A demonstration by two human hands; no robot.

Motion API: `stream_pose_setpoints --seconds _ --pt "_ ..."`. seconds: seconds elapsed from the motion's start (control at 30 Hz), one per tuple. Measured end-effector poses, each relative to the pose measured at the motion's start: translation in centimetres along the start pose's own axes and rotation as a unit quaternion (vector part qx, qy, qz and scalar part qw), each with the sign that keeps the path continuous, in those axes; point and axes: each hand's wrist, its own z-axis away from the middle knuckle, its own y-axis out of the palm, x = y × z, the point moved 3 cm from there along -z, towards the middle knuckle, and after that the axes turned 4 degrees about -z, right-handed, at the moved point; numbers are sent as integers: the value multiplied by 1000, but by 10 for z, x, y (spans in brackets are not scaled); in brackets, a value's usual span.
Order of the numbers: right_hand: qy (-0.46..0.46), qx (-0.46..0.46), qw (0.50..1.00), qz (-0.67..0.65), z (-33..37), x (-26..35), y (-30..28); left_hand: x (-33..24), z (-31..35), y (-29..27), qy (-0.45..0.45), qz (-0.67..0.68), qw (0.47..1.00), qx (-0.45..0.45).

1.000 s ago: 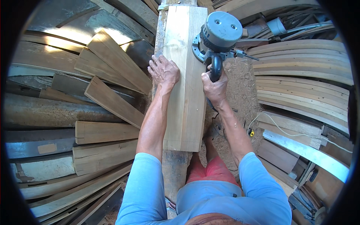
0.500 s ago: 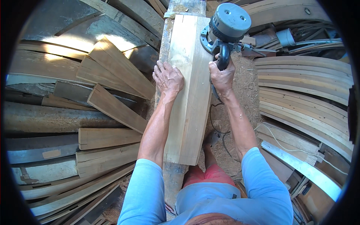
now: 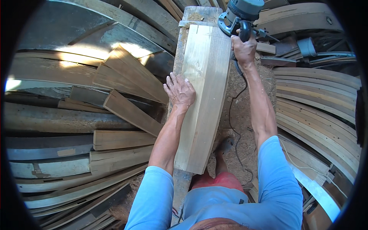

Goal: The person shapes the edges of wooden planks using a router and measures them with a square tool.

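Observation:
A long pale wooden board (image 3: 203, 96) lies lengthwise on a narrow, worn bench (image 3: 205, 15). My left hand (image 3: 180, 91) rests flat on the board's left edge, with its fingers spread. At the far right corner of the board is a grey handheld router (image 3: 245, 10) with a round motor body and a ring-shaped base. My right hand (image 3: 244, 49) is wrapped round the router's black side handle. From the router a dark cord (image 3: 231, 111) runs down to the floor on the right of the bench. The router's bit is hidden from view.
Cut wooden pieces (image 3: 130, 111) and long planks (image 3: 69, 119) are piled on the left. Curved boards (image 3: 318, 99) lie stacked on the right. Sawdust (image 3: 249, 96) covers the floor beside the bench. A pale blue bucket-like container (image 3: 306, 46) stands at the far right.
The router and my right hand have moved farther away along the board's right edge, to its far corner. My left hand remains on the left edge. The whole view has shifted slightly.

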Motion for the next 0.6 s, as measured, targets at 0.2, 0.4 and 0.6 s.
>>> stream_pose_setpoints --seconds 0.2,0.4,0.6 --pt "121 -101 943 -291 -7 -15 -38 -1 -3 -2 -3 -17 1000 -9" --pt "272 -149 833 -458 31 -83 -131 -2 -3 -1 -2 -37 999 4" --pt "395 -189 818 -373 169 -148 -209 -1 0 1 0 -29 999 -20"
